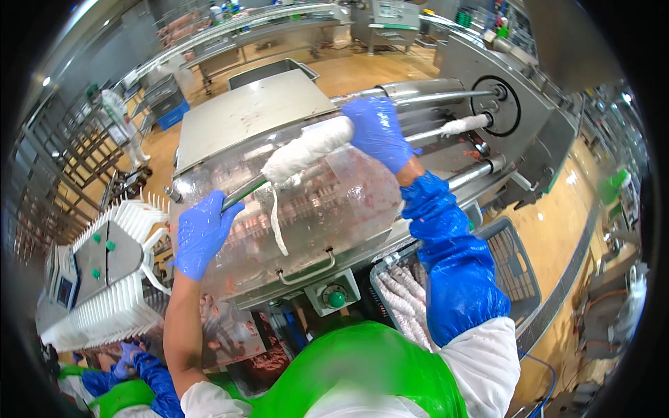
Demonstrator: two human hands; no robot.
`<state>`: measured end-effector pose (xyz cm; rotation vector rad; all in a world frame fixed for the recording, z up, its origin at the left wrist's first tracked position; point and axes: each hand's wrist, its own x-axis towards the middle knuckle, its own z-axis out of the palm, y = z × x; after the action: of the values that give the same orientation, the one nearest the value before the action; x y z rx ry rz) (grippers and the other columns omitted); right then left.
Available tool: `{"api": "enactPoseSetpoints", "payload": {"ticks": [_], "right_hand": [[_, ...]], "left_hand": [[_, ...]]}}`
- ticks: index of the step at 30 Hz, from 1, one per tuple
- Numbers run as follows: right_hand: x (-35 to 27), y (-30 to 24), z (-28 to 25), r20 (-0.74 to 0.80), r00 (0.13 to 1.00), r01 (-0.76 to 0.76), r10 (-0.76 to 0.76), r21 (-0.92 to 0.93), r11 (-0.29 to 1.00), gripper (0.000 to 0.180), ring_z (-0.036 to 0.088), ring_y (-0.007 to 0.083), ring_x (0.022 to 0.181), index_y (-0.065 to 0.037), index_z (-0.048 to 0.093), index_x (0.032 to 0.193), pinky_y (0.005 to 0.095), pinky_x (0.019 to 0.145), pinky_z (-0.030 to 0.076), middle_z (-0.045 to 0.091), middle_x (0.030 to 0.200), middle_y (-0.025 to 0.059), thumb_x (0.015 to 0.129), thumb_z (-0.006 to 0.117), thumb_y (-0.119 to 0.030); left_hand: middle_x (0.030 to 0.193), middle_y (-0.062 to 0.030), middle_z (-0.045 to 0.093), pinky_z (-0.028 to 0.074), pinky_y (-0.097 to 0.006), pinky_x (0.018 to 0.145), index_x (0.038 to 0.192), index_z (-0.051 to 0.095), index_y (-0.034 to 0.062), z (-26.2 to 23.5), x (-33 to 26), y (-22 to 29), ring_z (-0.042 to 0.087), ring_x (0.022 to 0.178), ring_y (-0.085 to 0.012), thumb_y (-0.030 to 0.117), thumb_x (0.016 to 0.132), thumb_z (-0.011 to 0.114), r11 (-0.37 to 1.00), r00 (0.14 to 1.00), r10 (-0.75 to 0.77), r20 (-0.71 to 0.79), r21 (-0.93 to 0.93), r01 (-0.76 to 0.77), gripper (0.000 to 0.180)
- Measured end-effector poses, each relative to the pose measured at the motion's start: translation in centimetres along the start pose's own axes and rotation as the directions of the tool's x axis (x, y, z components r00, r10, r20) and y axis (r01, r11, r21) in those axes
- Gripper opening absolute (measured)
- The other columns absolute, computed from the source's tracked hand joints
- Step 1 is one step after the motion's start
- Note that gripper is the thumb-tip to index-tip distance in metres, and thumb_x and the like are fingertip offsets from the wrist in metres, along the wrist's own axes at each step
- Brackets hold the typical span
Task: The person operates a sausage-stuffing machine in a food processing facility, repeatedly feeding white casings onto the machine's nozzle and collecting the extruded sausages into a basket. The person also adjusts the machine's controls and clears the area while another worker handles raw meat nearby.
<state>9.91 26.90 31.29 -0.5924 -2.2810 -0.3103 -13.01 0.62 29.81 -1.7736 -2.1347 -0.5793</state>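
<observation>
My left hand (201, 233) in a blue glove grips the near end of a thin metal tube (240, 195) that juts from the machine. My right hand (378, 132), also blue-gloved with a blue sleeve cover, is closed around a white bunched casing (306, 150) slid onto that tube. A loose strip of casing hangs down from it. Under the tube sits a clear domed cover (327, 209) smeared with pink meat.
A grey crate (519, 268) with several white casing rolls stands at my right. A white finned wheel (115, 279) sits at left. A green knob (337, 299) is on the machine front. Another person's blue-gloved hands (139, 366) work at lower left. Racks stand far left.
</observation>
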Motion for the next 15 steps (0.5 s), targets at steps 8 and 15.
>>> {"api": "enactPoseSetpoints", "payload": {"ticks": [8, 15], "right_hand": [[1.1, -0.2, 2.0, 0.089, 0.97, 0.198, -0.228, 0.263, 0.944, 0.042, 0.056, 0.0313, 0.091, -0.014, 0.062, 0.106, 0.0428, 0.077, 0.043, 0.059, 0.093, 0.011, 0.065, 0.06, -0.007], [0.5, 3.0, 3.9, 0.148, 0.979, 0.106, -0.141, 0.217, 0.97, 0.041, 0.055, 0.0324, 0.091, -0.014, 0.061, 0.105, 0.0431, 0.077, 0.042, 0.059, 0.094, 0.0106, 0.065, 0.059, -0.006]], "left_hand": [[0.06, -0.0148, 0.053, 0.043, -0.042, 0.05, 0.073, 0.05, 0.0057, 1.7, 3.0, -1.8, 0.055, 0.056, -0.0346, 0.037, 0.083, 0.061, 0.991, 0.988, 0.118, -0.099, 0.076, -0.11, 0.034], [0.06, -0.0111, 0.053, 0.043, -0.04, 0.048, 0.073, 0.051, 0.0084, 3.7, 5.8, -0.8, 0.055, 0.053, -0.0303, 0.038, 0.084, 0.059, 0.975, 0.972, 0.213, -0.098, 0.083, -0.205, 0.033]]}}
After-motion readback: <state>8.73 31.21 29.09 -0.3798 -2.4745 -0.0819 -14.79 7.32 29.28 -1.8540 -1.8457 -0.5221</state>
